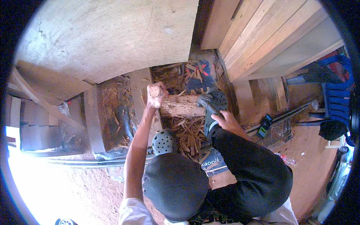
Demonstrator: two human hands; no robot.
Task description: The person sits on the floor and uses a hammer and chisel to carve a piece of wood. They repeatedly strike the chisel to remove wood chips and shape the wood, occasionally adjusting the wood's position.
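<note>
My left hand (153, 101) is closed around a round-ended, rough tan piece of wood (155, 90), seen nearly end-on beside the log. The chipped, pale log (182, 105) lies crosswise in front of me, its surface hacked and splintered. At its right end, my right hand (224, 122) is closed at the lower end of a dark grey tool (208, 104); its exact kind is hard to make out. My right foot, in a grey-green holed clog (219, 98), is beside that tool at the log's end. The other clog (163, 142) stands nearer, on the left.
Wood chips (190, 137) litter the ground around the log. A large pale board (112, 33) leans at the far left, and stacked planks (262, 33) rise at the far right. Blue plastic chairs (336, 99) stand at the right edge. My bent knee (277, 180) fills the lower right.
</note>
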